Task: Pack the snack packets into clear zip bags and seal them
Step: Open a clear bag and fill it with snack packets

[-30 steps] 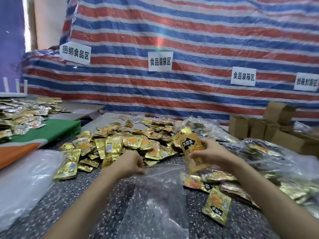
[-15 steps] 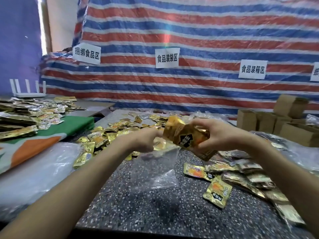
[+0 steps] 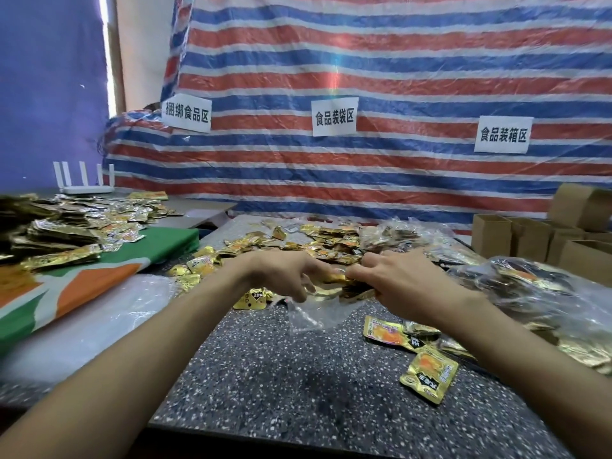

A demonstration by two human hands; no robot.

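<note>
Your left hand (image 3: 281, 276) is pinching the clear bag (image 3: 306, 318) open; your right hand (image 3: 402, 281) is gripping gold packets (image 3: 336, 282). Hold the mouth wide.

- Crumpled clear plastic zip bag (image 3: 306, 318) hangs mouth-up at the table's centre, and a bunch of gold foil snack packets (image 3: 341, 284) sits right at its opening.
- Loose gold packets (image 3: 318, 243) heaped at the far side; a single gold packet (image 3: 429, 376) lies flat near right.

Left hand (image 3: 281, 274) grips a clear zip bag (image 3: 306, 318), right hand (image 3: 409, 281) grips gold snack packets (image 3: 336, 282).
</note>
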